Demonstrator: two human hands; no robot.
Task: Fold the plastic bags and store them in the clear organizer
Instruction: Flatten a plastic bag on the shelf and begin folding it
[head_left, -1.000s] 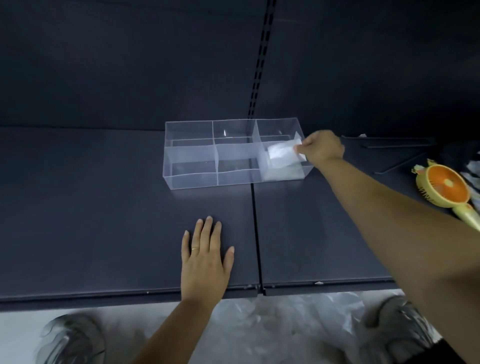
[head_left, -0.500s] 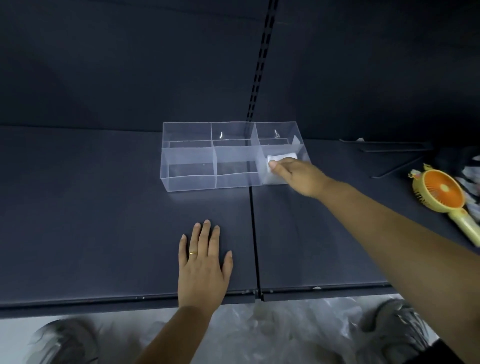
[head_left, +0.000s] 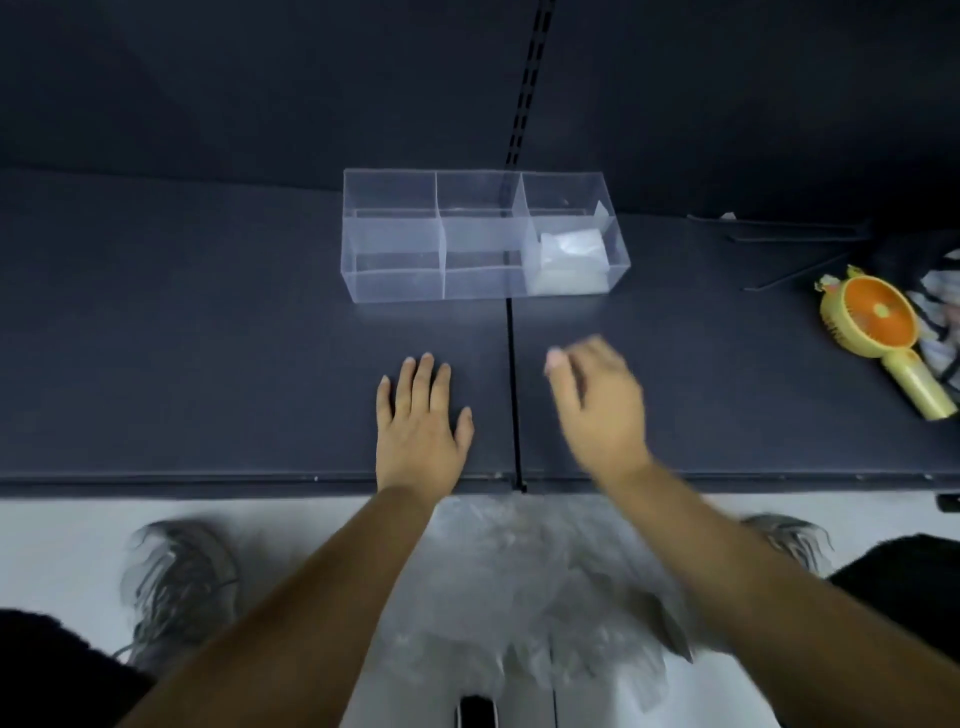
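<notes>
A folded bag sits in the right compartment of the clear organizer, upper centre. The left hand lies flat; the right hand hovers empty, fingers loose. Best to pull one bag from the lower-centre heap and flatten it.

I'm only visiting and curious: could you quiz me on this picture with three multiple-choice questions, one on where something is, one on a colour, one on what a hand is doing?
1. Where in the clear organizer does the folded bag lie?
A) left end
B) middle
C) right end, front compartment

2. What colours is the handheld fan?
A) blue and white
B) yellow and orange
C) green and black

3. What is the left hand doing?
A) resting flat on the shelf
B) gripping the organizer
C) holding a bag

Answers:
1 C, the white bundle sits in the front right compartment.
2 B, it has a yellow body and an orange centre.
3 A, its fingers lie straight on the dark surface.
</notes>
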